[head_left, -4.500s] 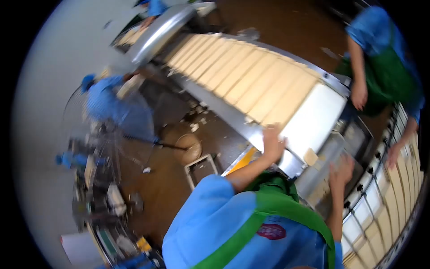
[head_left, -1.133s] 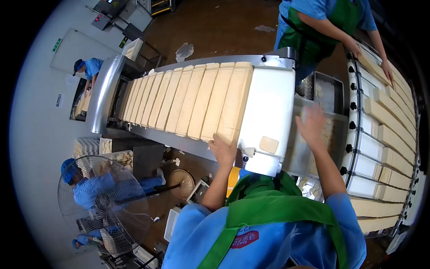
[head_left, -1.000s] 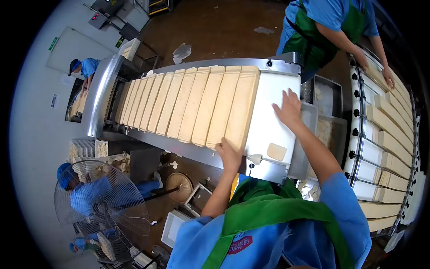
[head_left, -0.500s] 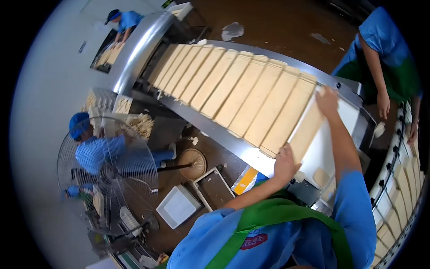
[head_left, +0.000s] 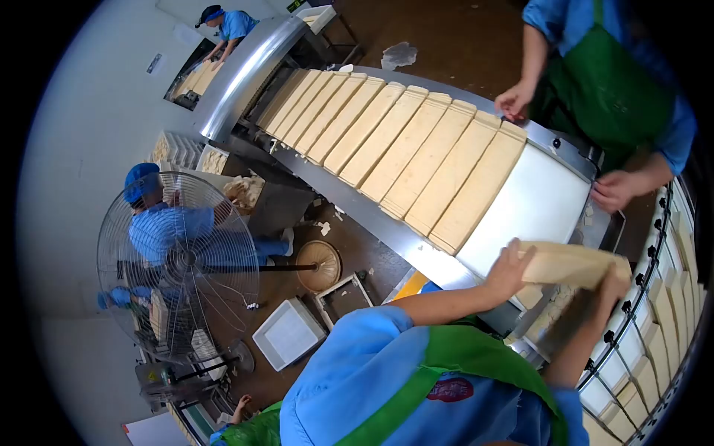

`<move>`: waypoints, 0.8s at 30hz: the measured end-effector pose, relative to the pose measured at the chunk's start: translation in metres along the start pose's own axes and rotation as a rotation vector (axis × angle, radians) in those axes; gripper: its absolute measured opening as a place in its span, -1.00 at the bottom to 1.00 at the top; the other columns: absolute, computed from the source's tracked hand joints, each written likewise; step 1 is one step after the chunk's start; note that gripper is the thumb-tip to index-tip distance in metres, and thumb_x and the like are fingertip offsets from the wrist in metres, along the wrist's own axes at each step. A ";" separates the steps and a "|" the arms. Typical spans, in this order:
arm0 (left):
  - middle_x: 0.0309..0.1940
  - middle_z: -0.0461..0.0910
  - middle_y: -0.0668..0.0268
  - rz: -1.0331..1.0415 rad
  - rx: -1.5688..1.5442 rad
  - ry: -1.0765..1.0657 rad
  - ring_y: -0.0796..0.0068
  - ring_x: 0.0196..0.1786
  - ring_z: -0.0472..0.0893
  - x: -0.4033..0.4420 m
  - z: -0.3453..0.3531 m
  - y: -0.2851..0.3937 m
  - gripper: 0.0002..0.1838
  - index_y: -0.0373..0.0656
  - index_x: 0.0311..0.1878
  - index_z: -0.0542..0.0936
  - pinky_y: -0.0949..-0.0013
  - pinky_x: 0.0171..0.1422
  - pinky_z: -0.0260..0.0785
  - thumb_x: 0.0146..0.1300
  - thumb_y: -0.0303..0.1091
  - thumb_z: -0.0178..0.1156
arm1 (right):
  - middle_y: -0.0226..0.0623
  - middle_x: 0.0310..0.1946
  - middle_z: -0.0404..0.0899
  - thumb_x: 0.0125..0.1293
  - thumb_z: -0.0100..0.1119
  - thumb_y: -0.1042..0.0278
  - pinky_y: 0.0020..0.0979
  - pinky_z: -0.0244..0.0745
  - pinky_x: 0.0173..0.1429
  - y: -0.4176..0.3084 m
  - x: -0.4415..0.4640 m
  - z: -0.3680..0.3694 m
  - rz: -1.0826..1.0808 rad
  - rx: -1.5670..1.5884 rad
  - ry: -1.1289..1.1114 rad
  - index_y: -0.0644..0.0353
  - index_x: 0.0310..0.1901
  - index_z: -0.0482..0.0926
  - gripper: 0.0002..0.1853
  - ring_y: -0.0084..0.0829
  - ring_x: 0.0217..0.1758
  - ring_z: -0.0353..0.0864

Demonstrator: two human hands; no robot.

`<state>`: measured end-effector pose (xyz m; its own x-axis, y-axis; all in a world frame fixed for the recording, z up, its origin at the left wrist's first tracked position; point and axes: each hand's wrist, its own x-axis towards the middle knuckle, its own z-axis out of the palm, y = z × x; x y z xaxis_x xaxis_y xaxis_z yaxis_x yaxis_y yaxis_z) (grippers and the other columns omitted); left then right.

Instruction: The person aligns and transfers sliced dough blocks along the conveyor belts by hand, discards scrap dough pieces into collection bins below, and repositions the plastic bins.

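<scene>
Between my two hands hangs a long, flat, cream-coloured slab (head_left: pixel 569 264), lifted off the belt and held near its ends. My left hand (head_left: pixel 510 269) grips its left end, close to the belt's near corner. At the other end my right hand (head_left: pixel 613 285) is closed on it, beside the rack at the right. A row of similar slabs (head_left: pixel 416 152) lies side by side on the conveyor. The white belt (head_left: pixel 520 204) shows bare at its near end. Part of a small pale piece (head_left: pixel 529 296) is visible below the held slab.
A co-worker in a green apron (head_left: pixel 610 82) stands across the conveyor, hands near its edge. The curved rack (head_left: pixel 647 312) holds more slabs at the right. A caged fan (head_left: pixel 182 256), a white bin (head_left: pixel 288 334) and a frame (head_left: pixel 343 299) are at the left. Other people work farther back.
The slab has moved off the belt toward the rack, with both hands on it. My right hand has come down and right. The co-worker has leaned in toward the conveyor.
</scene>
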<state>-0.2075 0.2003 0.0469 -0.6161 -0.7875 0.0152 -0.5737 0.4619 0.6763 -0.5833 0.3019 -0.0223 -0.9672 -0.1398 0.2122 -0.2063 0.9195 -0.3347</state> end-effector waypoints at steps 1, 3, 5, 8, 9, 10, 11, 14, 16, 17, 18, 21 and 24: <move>0.25 0.15 -0.24 0.095 -0.019 -0.028 -0.20 0.14 0.36 0.000 0.009 0.013 -0.17 -0.05 0.34 0.29 0.03 0.18 0.39 -0.09 -0.35 0.37 | 0.03 -0.06 0.61 0.13 0.29 0.02 -0.13 0.51 0.12 0.036 -0.003 -0.043 -0.111 0.397 -0.126 0.33 0.06 0.54 -0.42 -0.03 -0.08 0.63; 0.25 0.15 -0.25 0.300 -0.068 -0.081 -0.21 0.16 0.35 -0.004 0.030 0.046 -0.18 -0.02 0.36 0.28 0.01 0.25 0.32 -0.05 -0.32 0.35 | 0.14 -0.09 0.59 0.09 0.37 0.00 -0.12 0.66 -0.20 0.098 -0.020 -0.104 0.314 0.636 0.052 0.44 0.08 0.50 -0.32 -0.04 -0.20 0.66; 0.25 0.15 -0.25 0.481 -0.199 -0.142 -0.21 0.19 0.34 -0.016 0.049 0.083 -0.21 -0.01 0.36 0.28 0.00 0.30 0.28 -0.01 -0.30 0.33 | 0.10 -0.09 0.59 0.07 0.39 -0.01 -0.10 0.68 -0.23 0.161 -0.033 -0.161 0.410 0.686 0.015 0.53 0.06 0.47 -0.27 -0.06 -0.21 0.66; 0.18 0.20 -0.12 0.746 -0.330 -0.157 -0.09 0.08 0.39 -0.058 0.067 0.147 -0.26 -0.06 0.30 0.33 0.05 0.19 0.31 -0.02 -0.27 0.34 | 0.09 -0.03 0.58 0.14 0.07 -0.28 -0.14 0.50 0.10 0.295 -0.046 -0.202 0.555 0.351 -0.112 0.51 0.11 0.47 -0.16 -0.05 0.00 0.60; 0.18 0.20 -0.12 0.751 -0.334 -0.160 -0.09 0.08 0.39 -0.064 0.065 0.155 -0.26 -0.06 0.30 0.33 0.05 0.19 0.31 -0.02 -0.27 0.34 | 0.09 -0.03 0.58 0.14 0.07 -0.28 -0.14 0.50 0.10 0.304 -0.046 -0.209 0.558 0.350 -0.107 0.51 0.11 0.47 -0.16 -0.05 0.00 0.60; 0.17 0.19 -0.10 0.702 -0.383 -0.397 -0.07 0.07 0.40 -0.072 0.064 0.164 -0.25 -0.08 0.29 0.34 0.07 0.18 0.31 -0.04 -0.27 0.35 | 0.01 0.09 0.52 0.15 -0.07 -0.39 -0.08 0.32 0.23 0.304 -0.050 -0.220 0.546 0.171 -0.242 0.36 0.20 0.42 -0.11 -0.05 0.14 0.50; 0.16 0.19 -0.07 0.646 -0.429 -0.635 -0.05 0.07 0.40 -0.079 0.067 0.172 -0.24 -0.11 0.28 0.34 0.08 0.17 0.31 -0.05 -0.27 0.36 | -0.07 0.21 0.46 0.15 -0.21 -0.49 -0.03 0.14 0.36 0.301 -0.056 -0.235 0.531 -0.010 -0.374 0.22 0.29 0.38 -0.07 -0.04 0.28 0.39; 0.14 0.18 -0.05 0.711 -0.458 -0.539 -0.08 0.10 0.40 -0.084 0.087 0.182 -0.15 -0.14 0.26 0.35 0.09 0.17 0.32 -0.18 -0.24 0.47 | -0.26 0.35 0.34 0.19 -0.52 -0.56 0.09 -0.21 0.43 0.334 -0.031 -0.223 0.564 -0.213 -0.493 -0.12 0.40 0.25 -0.10 -0.06 0.41 0.21; 0.13 0.20 -0.06 0.686 -0.452 -0.600 -0.12 0.08 0.41 -0.074 0.083 0.192 -0.11 -0.17 0.22 0.36 0.10 0.16 0.33 -0.27 -0.19 0.54 | -0.19 0.32 0.36 0.30 -0.52 -0.45 -0.01 -0.04 0.42 0.345 -0.017 -0.219 0.468 -0.227 -0.468 0.01 0.40 0.24 -0.15 -0.09 0.36 0.29; 0.13 0.20 -0.06 0.685 -0.450 -0.600 -0.12 0.08 0.41 -0.072 0.086 0.194 -0.11 -0.17 0.22 0.36 0.10 0.16 0.33 -0.27 -0.19 0.54 | -0.19 0.32 0.36 0.30 -0.52 -0.45 -0.01 -0.04 0.42 0.374 -0.006 -0.205 0.468 -0.225 -0.470 0.01 0.40 0.24 -0.15 -0.09 0.36 0.29; 0.13 0.21 -0.07 0.721 -0.470 -0.622 -0.12 0.08 0.41 -0.070 0.091 0.197 -0.12 -0.17 0.21 0.37 0.10 0.16 0.33 -0.25 -0.19 0.54 | -0.14 0.24 0.41 0.34 -0.45 -0.38 -0.09 0.09 0.35 0.404 0.009 -0.189 0.429 0.058 -0.490 0.18 0.31 0.32 -0.18 -0.14 0.26 0.37; 0.12 0.22 -0.07 0.770 -0.501 -0.633 -0.12 0.08 0.42 -0.072 0.114 0.202 -0.13 -0.17 0.20 0.37 0.10 0.17 0.34 -0.24 -0.19 0.54 | -0.09 0.09 0.48 0.39 -0.37 -0.28 -0.18 0.24 0.22 0.459 0.039 -0.171 0.387 0.339 -0.514 0.38 0.13 0.41 -0.24 -0.20 0.11 0.46; 0.10 0.23 -0.05 0.765 -0.479 -0.604 -0.10 0.07 0.43 -0.078 0.122 0.215 -0.14 -0.17 0.20 0.37 0.10 0.17 0.34 -0.25 -0.20 0.54 | -0.12 -0.11 0.51 0.42 -0.35 -0.19 -0.21 0.31 0.06 0.479 0.054 -0.168 0.383 0.319 -0.560 0.42 -0.12 0.45 -0.33 -0.23 -0.05 0.47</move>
<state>-0.3484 0.4108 0.1008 -0.9598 0.0329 0.2788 0.2649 0.4349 0.8606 -0.7098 0.7966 -0.0166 -0.8932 -0.0754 -0.4433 0.2096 0.8023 -0.5589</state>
